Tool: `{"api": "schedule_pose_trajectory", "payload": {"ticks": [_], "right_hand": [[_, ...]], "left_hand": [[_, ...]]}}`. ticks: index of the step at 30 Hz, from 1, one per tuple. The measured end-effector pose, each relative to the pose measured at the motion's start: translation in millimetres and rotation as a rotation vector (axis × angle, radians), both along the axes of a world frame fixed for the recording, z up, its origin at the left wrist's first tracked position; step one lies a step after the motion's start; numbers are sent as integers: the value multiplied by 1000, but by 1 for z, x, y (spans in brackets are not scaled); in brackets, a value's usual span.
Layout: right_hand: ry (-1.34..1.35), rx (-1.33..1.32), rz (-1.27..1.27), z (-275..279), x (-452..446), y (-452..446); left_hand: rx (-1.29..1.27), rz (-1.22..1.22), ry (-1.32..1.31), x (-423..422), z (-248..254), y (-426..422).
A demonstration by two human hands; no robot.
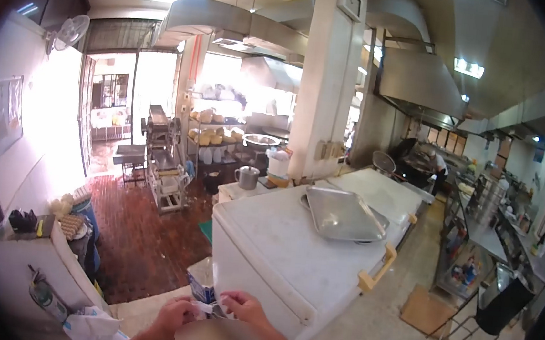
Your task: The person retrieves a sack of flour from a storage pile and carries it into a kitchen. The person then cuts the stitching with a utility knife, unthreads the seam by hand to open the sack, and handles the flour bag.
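Observation:
Low in the view, my left hand (176, 312) and my right hand (244, 309) are close together, both with bent, pinching fingers. Between them is a small white, thin piece (204, 308), like a strip of cloth or plastic; its kind is too small to make out. My left fingers close on it. The right fingertips pinch at its other side, where a thin light line shows. A blurred grey patch covers the area just below my hands. Right behind them stands a blue and white box (201, 279), beside the white chest freezer (259, 253).
Metal trays (343, 215) lie on the freezer lid, with a metal pot (247, 177) behind. A white bag (95, 328) and a green bottle (47, 299) are at lower left. A dough machine (166, 167) stands on the red floor. A person (438, 168) works far right.

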State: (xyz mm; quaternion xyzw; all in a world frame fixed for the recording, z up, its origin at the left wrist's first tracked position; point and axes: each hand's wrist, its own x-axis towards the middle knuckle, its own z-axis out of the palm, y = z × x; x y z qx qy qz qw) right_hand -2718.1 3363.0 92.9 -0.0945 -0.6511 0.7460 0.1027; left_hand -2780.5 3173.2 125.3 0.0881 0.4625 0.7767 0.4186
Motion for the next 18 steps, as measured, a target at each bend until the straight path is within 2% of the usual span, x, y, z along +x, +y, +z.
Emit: {"api": "schedule_pose_trajectory", "payload": {"ticks": [1, 4, 7, 10, 11, 13, 15, 18], "right_hand": [[11, -18, 100, -2, 3, -9], [-126, -201, 446, 12, 23, -38], [-112, 13, 834, -13, 24, -45], [-221, 125, 724, -53, 12, -30], [-287, 72, 651, -55, 11, -24], [-248, -95, 486, -56, 1, -24], [-191, -222, 405, -45, -9, -30], [-72, -149, 423, -31, -24, -55]], "left_hand": [[31, -8, -16, -2, 7, 0], [65, 182, 41, -2, 23, 6], [245, 203, -5, -18, 28, -7], [265, 319, 84, -20, 36, -18], [269, 336, 137, -26, 28, -25], [219, 342, 251, -35, 13, -37], [163, 315, 232, -36, -3, -43], [115, 294, 109, -43, -29, -49]]}}
